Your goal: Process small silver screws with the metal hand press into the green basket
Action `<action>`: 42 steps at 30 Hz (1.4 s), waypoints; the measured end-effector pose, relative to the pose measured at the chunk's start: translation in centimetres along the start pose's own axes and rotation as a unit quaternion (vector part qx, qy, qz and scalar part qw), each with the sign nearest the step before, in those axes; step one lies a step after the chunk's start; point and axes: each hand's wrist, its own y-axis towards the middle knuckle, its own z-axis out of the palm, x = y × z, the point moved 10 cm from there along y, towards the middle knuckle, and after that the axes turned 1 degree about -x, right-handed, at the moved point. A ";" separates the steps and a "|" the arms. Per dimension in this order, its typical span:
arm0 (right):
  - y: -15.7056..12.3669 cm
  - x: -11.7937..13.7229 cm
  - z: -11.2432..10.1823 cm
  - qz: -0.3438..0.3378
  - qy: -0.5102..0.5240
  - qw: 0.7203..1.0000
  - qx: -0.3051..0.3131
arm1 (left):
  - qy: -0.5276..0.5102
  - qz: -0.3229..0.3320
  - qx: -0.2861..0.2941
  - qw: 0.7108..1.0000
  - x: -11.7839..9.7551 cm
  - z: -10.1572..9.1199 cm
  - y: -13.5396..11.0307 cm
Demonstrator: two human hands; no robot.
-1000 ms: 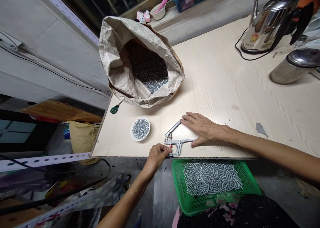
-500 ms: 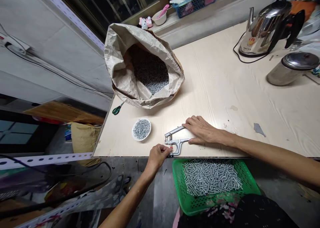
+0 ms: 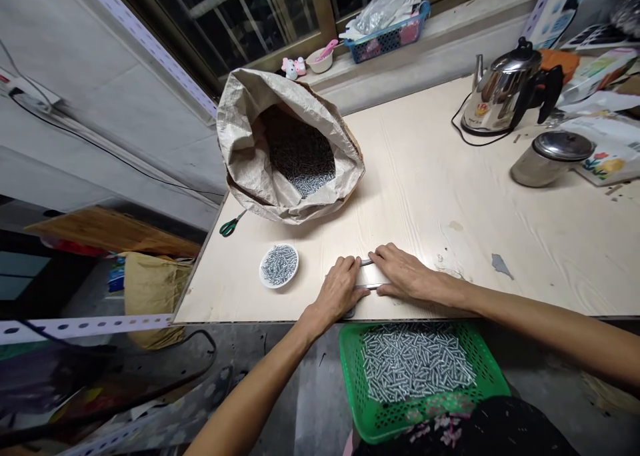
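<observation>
Tool: a metal hand press [image 3: 373, 286] lies on the pale wooden table [image 3: 450, 196], close to its near edge; only two thin handle bars show between the hands, the rest is covered.
Right hand [image 3: 405, 273]: closed on the handles; fingers lie over the upper bar, thumb against the lower one.
Left hand [image 3: 340, 289]: palm down over the head of the press, fingers bent across it; whether they actually clasp the metal cannot be told (the hand hides it).
Just left of the grip: a small white dish [image 3: 279, 266] heaped with silvery screws; apart from the left hand.
Beyond the grip: an open woven sack [image 3: 250, 149], its mouth rolled down, full of the same dark screws; green-handled scissors [image 3: 231, 226] lie at the table's left edge beside it.
Below the grip: a green plastic basket [image 3: 350, 369] under the table edge, holding a layer of screws.
Far right of the grip: a steel kettle [image 3: 500, 96] with a black handle; a lidded steel pot [image 3: 550, 156] near it.
</observation>
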 end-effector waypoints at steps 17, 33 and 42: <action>-0.3 -0.9 0.8 -0.029 -0.015 0.999 -0.028 | -0.035 -0.080 -0.205 0.975 1.1 -2.8 -3.6; 5.9 -3.1 0.4 -0.019 -0.059 0.996 -0.057 | -0.114 -0.023 -0.167 0.979 -5.0 1.1 -4.9; -1.5 2.0 2.1 -0.065 0.032 0.997 -0.006 | -0.069 -0.341 -0.107 0.932 5.5 -0.7 -9.6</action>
